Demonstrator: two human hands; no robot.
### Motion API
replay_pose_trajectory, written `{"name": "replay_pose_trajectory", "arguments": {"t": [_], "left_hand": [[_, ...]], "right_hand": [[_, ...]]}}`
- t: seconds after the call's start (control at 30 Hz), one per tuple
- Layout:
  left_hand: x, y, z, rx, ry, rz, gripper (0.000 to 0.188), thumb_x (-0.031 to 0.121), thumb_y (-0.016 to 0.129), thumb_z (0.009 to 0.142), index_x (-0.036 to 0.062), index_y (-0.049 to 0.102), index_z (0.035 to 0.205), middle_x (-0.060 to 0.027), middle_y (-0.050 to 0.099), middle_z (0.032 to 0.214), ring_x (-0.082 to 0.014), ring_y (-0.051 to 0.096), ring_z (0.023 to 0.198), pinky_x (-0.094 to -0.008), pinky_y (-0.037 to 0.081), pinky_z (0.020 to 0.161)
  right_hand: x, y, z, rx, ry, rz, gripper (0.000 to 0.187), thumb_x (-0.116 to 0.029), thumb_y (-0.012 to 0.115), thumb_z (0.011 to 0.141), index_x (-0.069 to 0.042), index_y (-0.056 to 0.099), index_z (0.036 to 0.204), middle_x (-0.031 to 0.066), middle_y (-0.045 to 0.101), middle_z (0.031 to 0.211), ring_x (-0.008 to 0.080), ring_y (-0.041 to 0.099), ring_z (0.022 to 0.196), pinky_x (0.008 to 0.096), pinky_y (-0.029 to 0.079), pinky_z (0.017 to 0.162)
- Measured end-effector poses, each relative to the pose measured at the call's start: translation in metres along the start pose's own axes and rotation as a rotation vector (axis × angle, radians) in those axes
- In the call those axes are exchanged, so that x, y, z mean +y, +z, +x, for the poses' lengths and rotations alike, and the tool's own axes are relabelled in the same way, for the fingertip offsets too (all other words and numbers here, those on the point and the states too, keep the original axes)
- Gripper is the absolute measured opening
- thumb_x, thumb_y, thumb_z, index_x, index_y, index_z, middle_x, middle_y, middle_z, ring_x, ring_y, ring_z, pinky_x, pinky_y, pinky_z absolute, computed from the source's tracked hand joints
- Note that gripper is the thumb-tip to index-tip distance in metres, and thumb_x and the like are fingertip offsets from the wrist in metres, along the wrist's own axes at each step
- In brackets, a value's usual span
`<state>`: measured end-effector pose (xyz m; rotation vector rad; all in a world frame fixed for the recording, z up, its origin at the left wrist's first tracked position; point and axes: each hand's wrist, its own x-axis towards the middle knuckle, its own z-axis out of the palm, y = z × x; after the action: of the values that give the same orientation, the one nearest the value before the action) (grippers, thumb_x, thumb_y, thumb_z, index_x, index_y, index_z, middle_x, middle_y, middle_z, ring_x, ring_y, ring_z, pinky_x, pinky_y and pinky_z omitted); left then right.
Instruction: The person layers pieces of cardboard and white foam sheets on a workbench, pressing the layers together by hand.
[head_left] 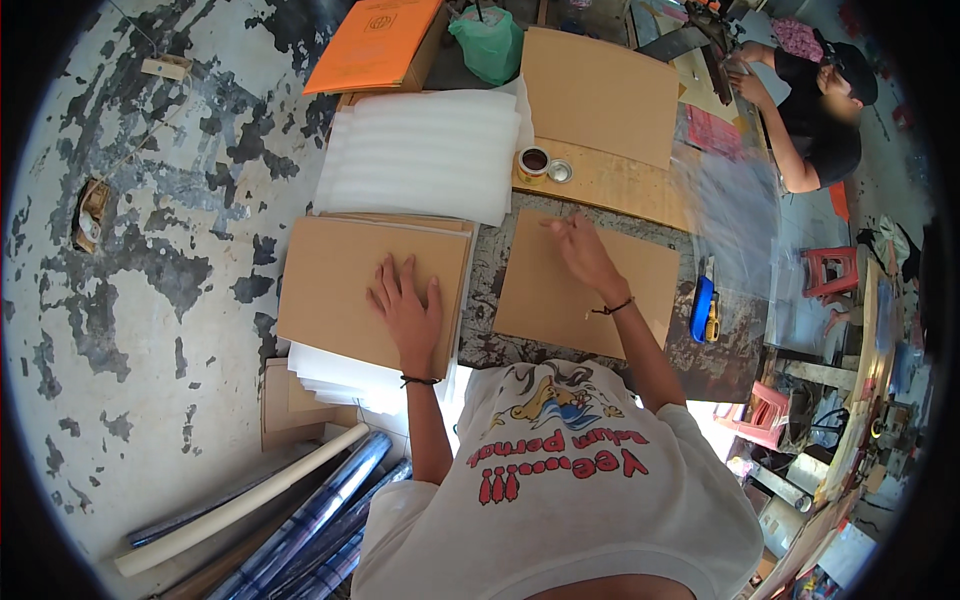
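My left hand [406, 312] lies flat with its fingers spread on the top sheet of a stack of brown cardboard [330, 290]. Over a single brown cardboard sheet [630, 270] on the worn table, my right hand [588, 256] is held with its fingers curled together and one fingertip reaching left near the sheet's upper edge. Whatever those fingers hold, if anything, is too small to make out. Just beyond that sheet stand an open can of dark contents [533, 163] and a small round metal lid [560, 171].
A stack of white foam sheets [415, 150], an orange box [372, 45] and a green plastic bag [487, 45] stand at the back. Another cardboard sheet [600, 90] leans over a wooden board [610, 188]. To the right lies a blue cutter [703, 308]. A person [825, 115] works at far right.
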<state>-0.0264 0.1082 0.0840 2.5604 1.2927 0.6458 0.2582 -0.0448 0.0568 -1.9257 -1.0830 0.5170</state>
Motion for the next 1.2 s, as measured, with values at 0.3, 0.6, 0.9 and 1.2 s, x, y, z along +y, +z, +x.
{"name": "replay_pose_trajectory", "arguments": {"t": [0.3, 0.6, 0.9, 1.2], "left_hand": [[-0.002, 0.000, -0.003, -0.012, -0.001, 0.006, 0.052, 0.035, 0.061, 0.095, 0.0129, 0.052, 0.141, -0.0177, 0.040, 0.154, -0.0378, 0.032, 0.145, -0.0633, 0.015, 0.117], [-0.001, 0.001, -0.003, -0.023, -0.003, 0.000, 0.053, 0.035, 0.061, 0.095, 0.0130, 0.051, 0.142, -0.0178, 0.039, 0.155, -0.0387, 0.032, 0.145, -0.0644, 0.014, 0.117], [-0.004, 0.002, -0.002, -0.016, -0.009, 0.009, 0.052, 0.034, 0.061, 0.095, 0.0133, 0.052, 0.141, -0.0172, 0.040, 0.154, -0.0383, 0.033, 0.144, -0.0639, 0.014, 0.117], [-0.004, 0.003, -0.002, 0.007, 0.003, 0.006, 0.053, 0.035, 0.062, 0.094, 0.0125, 0.052, 0.141, -0.0178, 0.039, 0.154, -0.0386, 0.032, 0.144, -0.0637, 0.015, 0.117]], "right_hand": [[-0.004, 0.029, -0.021, 0.005, -0.124, -0.544, 0.040, -0.038, 0.053, 0.101, -0.022, 0.062, 0.137, 0.0127, 0.052, 0.112, 0.0281, 0.047, 0.107, 0.0435, 0.035, 0.093], [-0.015, 0.032, -0.047, 0.002, -0.125, -0.593, 0.044, -0.036, 0.058, 0.098, -0.019, 0.060, 0.138, 0.0139, 0.053, 0.115, 0.0289, 0.048, 0.110, 0.0447, 0.035, 0.094], [-0.040, 0.039, -0.105, -0.204, -0.040, -0.408, 0.042, -0.026, 0.064, 0.095, -0.015, 0.060, 0.135, 0.0147, 0.054, 0.109, 0.0310, 0.054, 0.106, 0.0448, 0.047, 0.092], [-0.032, 0.003, -0.046, -0.221, -0.211, -0.515, 0.032, -0.021, 0.068, 0.089, -0.013, 0.068, 0.120, 0.0147, 0.058, 0.106, 0.0340, 0.058, 0.100, 0.0447, 0.050, 0.086]]}}
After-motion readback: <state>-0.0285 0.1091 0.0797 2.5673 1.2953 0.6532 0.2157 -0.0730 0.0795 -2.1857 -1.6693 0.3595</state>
